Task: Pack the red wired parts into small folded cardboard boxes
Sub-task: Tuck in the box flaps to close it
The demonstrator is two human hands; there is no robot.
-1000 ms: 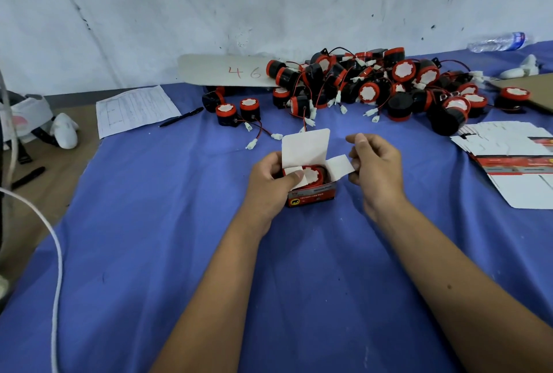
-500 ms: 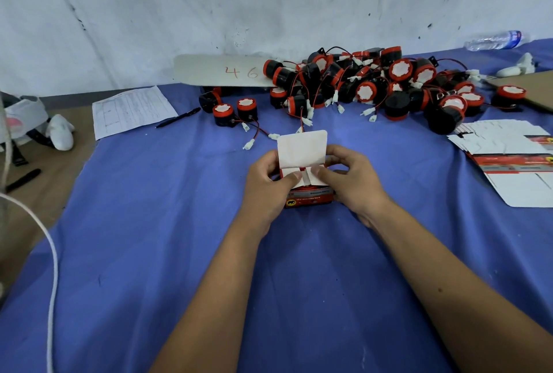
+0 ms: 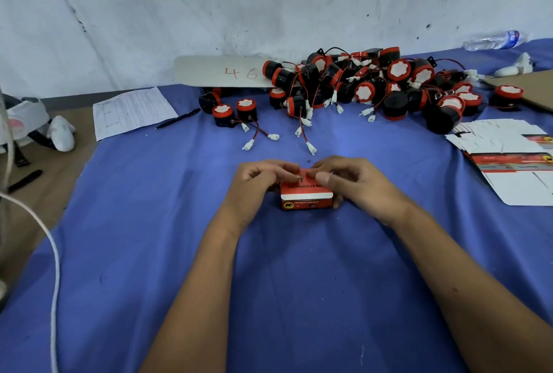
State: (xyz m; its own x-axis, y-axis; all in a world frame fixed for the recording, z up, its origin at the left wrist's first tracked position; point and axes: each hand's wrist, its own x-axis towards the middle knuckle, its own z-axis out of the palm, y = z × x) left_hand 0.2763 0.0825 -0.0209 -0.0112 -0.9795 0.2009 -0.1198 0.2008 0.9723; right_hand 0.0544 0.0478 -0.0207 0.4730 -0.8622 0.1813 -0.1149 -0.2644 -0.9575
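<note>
Your left hand [image 3: 257,181] and right hand [image 3: 344,182] grip the box [image 3: 306,197], closing its lid; next, tuck flap fully.

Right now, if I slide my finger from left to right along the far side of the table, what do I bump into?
Paper sheet → black pen → pile of red wired parts → lying water bottle.

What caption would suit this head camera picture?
Both hands hold a small red box on blue cloth, before a pile of red wired parts.
</note>
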